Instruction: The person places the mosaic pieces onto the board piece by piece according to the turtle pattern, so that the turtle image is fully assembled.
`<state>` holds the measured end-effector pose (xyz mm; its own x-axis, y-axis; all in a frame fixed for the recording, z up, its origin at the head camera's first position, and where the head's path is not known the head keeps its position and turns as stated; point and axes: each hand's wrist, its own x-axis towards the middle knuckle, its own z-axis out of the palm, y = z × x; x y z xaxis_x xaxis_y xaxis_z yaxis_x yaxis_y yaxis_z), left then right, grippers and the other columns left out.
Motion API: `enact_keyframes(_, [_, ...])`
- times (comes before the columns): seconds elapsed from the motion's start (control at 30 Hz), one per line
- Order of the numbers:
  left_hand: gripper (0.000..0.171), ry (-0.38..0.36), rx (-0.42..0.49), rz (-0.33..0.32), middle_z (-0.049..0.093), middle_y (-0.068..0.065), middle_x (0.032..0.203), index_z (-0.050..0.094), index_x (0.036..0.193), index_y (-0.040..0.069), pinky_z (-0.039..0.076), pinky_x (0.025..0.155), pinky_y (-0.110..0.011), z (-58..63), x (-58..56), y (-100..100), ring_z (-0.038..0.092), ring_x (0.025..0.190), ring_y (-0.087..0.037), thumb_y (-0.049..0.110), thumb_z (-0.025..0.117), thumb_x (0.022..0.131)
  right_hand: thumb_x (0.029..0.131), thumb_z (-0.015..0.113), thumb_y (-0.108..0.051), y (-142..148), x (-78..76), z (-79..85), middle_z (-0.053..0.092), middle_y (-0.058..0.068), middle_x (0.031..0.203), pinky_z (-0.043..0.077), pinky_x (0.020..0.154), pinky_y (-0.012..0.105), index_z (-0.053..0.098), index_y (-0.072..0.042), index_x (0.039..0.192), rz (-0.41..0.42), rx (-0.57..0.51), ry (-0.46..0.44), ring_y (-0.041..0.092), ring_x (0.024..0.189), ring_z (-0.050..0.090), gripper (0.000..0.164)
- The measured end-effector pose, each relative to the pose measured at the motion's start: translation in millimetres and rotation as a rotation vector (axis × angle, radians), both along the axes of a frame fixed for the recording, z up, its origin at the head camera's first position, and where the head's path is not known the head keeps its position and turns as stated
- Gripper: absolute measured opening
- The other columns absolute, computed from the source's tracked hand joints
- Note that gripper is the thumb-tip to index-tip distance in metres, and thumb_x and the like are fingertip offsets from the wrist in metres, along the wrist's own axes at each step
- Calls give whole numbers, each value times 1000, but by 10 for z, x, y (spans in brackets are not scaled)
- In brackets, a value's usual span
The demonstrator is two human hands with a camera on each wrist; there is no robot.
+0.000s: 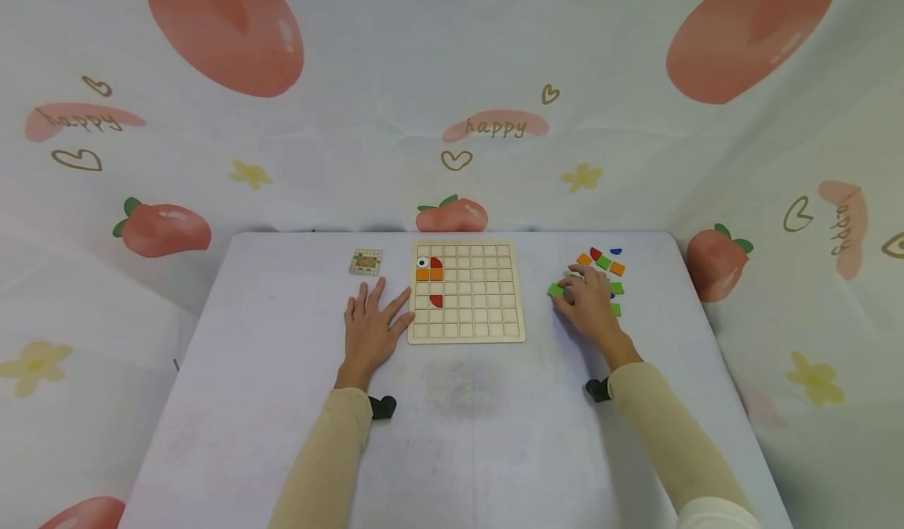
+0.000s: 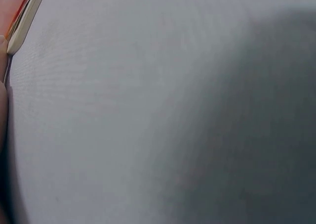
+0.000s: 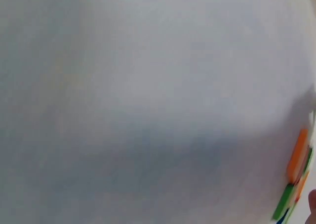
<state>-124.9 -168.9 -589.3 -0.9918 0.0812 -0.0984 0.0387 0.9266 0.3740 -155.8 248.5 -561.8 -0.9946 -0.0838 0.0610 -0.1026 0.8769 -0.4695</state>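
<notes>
pale tabletop runs wide in front of the board; left hand spreads at its left edge, right hand pinches a green tile apart from its right edge.

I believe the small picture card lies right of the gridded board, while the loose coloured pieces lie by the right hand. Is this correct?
Not quite: the head view shows the small picture card left of the gridded board. The rest stands.

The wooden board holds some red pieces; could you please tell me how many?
2: one red piece beside the eye piece, the other lower in the head view; none looks hidden.
</notes>
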Motion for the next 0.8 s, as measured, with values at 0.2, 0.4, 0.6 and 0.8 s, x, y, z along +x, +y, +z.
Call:
enact_keyframes(0.2, [58,-2,-1,-6,11,-5,174,36,155,47,2,128,-62,-14,-2,5,-4,161,-37,68,39,101,94,71,-21,-244,-75,14,54,16,141,37,111,56,68,-3,118,34,0,-46,37,129,41,30])
enact_keyframes(0.4, [59,-4,4,-3,12,-5,174,36,155,47,1,128,-62,-2,1,18,-4,161,-37,68,40,101,97,70,-24,-498,-140,58,61,12,131,43,108,51,65,-8,125,84,-44,-105,32,123,48,33])
enact_keyframes(0.6, [59,-19,0,1,10,-6,174,35,156,47,1,128,-62,35,-1,20,-4,161,-37,67,41,101,98,69,-26,-732,-211,71,64,10,124,47,100,45,65,-8,128,138,-70,-145,27,112,54,35])
enact_keyframes(0.8, [60,-34,-8,2,9,-6,174,34,156,46,0,128,-62,53,1,6,-5,161,-38,67,41,101,98,69,-26,-961,-263,56,67,11,123,48,98,45,66,-7,130,216,-54,-107,29,109,56,38])
